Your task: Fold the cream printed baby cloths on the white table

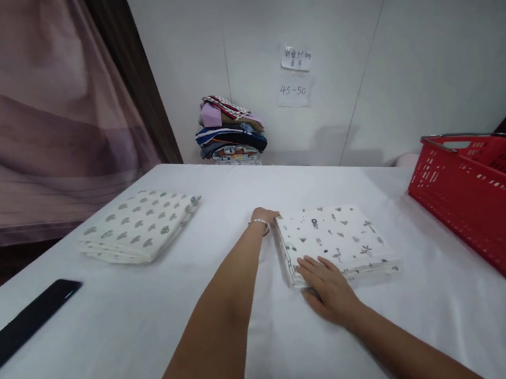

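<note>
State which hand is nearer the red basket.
Right: the right hand is left of the red basket, on the right-side folded cloth; the left hand is farther left, at that cloth's far-left corner.

There are two bare hands, one left hand point(265, 215) and one right hand point(331, 286); two folded white cloths, one scattered-print cloth point(333, 231) and one repeat-print cloth point(141, 222); one bracelet point(263, 221); one red basket point(487, 213); one flat black object point(25, 327); one table point(229, 194); one curtain point(26, 125); one fabric pile point(231, 133), its pieces too overlapped to count; two paper notes, one upper note point(295, 59) and one lower note point(293, 90)
</note>
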A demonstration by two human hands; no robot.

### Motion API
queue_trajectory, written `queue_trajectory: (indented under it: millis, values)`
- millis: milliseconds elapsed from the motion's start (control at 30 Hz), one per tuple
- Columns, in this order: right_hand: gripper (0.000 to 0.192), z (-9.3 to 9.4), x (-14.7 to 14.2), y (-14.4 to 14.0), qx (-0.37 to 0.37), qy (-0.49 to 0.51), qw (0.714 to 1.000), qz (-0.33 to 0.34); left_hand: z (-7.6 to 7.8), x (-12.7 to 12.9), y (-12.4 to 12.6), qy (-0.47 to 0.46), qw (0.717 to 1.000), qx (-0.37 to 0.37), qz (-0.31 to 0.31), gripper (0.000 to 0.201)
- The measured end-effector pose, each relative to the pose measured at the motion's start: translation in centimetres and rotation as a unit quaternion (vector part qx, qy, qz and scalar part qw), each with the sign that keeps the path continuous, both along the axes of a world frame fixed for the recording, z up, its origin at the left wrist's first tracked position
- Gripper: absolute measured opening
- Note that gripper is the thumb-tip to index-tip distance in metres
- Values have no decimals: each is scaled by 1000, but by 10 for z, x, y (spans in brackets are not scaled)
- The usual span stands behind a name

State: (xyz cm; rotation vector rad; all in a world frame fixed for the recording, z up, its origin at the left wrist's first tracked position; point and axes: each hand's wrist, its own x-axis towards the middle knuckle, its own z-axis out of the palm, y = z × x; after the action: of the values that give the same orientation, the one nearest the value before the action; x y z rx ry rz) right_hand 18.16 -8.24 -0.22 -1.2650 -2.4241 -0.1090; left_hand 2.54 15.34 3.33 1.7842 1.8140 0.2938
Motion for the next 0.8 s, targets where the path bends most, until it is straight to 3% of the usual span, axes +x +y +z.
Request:
queue_trajectory:
  millis: [200, 367, 533, 800]
  values:
    - [57, 0, 0, 1, -7, 4, 1000, 0, 0, -3, -3, -25, 998, -7, 64, 47]
    - [54, 0, -1, 0, -11, 3, 1000, -2, -4, -1, 2, -27, 997, -16, 73, 26]
    - [55, 3, -2, 0, -17, 6, 1000, -4, 0, 0, 1, -31, 997, 2, 65, 23]
    - [52, 4, -2, 0, -23, 4, 1000, -7, 7, -17, -39, -95, 993, 61, 41, 32]
